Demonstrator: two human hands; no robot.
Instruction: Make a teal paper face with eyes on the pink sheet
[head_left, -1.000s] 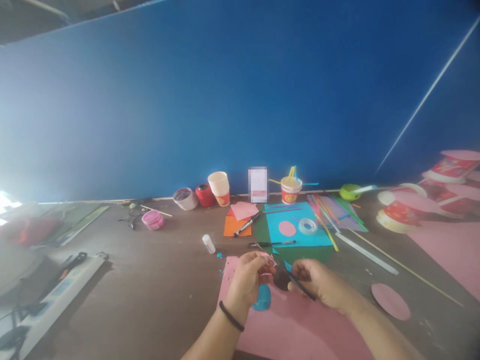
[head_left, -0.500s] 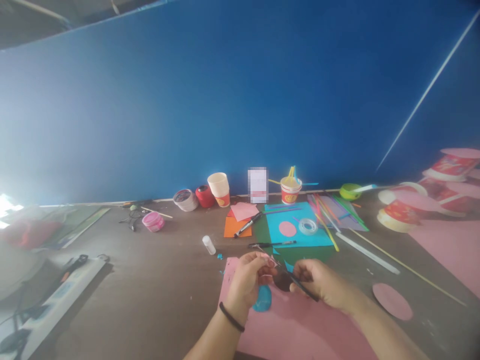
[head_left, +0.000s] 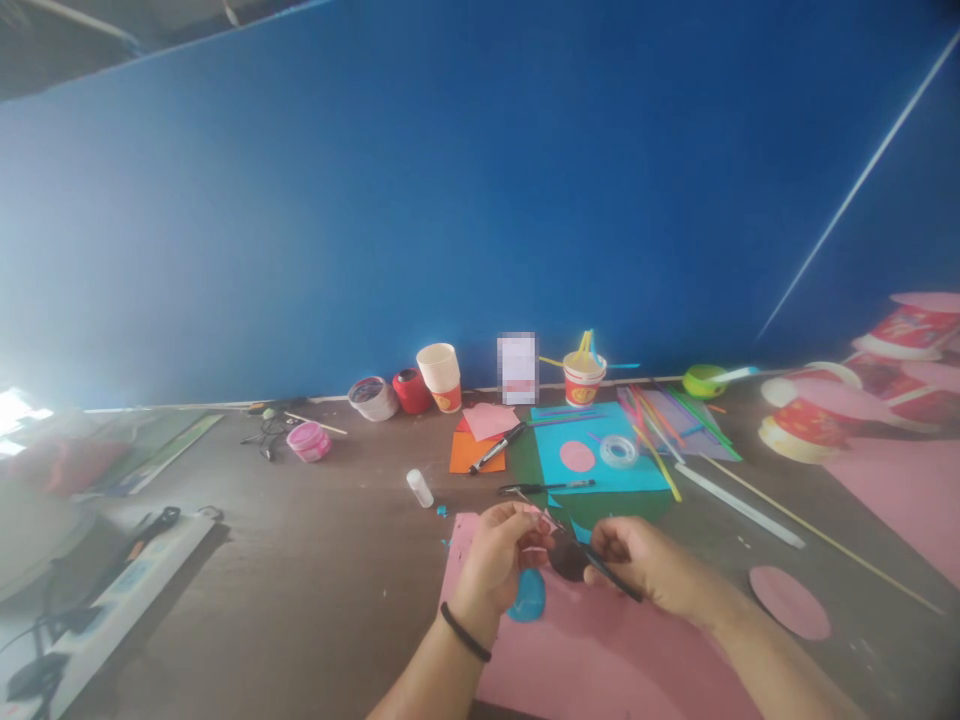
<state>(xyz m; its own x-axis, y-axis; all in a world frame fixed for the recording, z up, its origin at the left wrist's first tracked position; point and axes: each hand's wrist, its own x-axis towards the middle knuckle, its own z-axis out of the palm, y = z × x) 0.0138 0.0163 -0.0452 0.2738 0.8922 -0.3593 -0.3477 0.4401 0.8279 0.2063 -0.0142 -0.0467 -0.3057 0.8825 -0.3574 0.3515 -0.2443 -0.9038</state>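
Note:
My left hand [head_left: 510,545], a dark band on its wrist, pinches a small pink piece of paper [head_left: 546,518]. My right hand [head_left: 634,562] is closed around the black handles of scissors [head_left: 611,572], whose tip points toward the pink piece. Whether the blades touch it is too small to tell. Below and between the hands lie a dark round piece [head_left: 568,557] and a blue round piece [head_left: 527,597], partly hidden by the left hand. Both lie over a large pink sheet [head_left: 607,650].
Behind the hands are pens [head_left: 547,488], a tape roll [head_left: 619,452] on blue paper [head_left: 555,435], and a white glue stick [head_left: 420,488]. Paper cups [head_left: 439,378] stand near the blue wall. A pink oval [head_left: 789,603] lies right; a power strip [head_left: 135,600] is left.
The whole view has shifted very slightly. Both hands keep nearly the same pose, with the scissors and pink piece staying close together.

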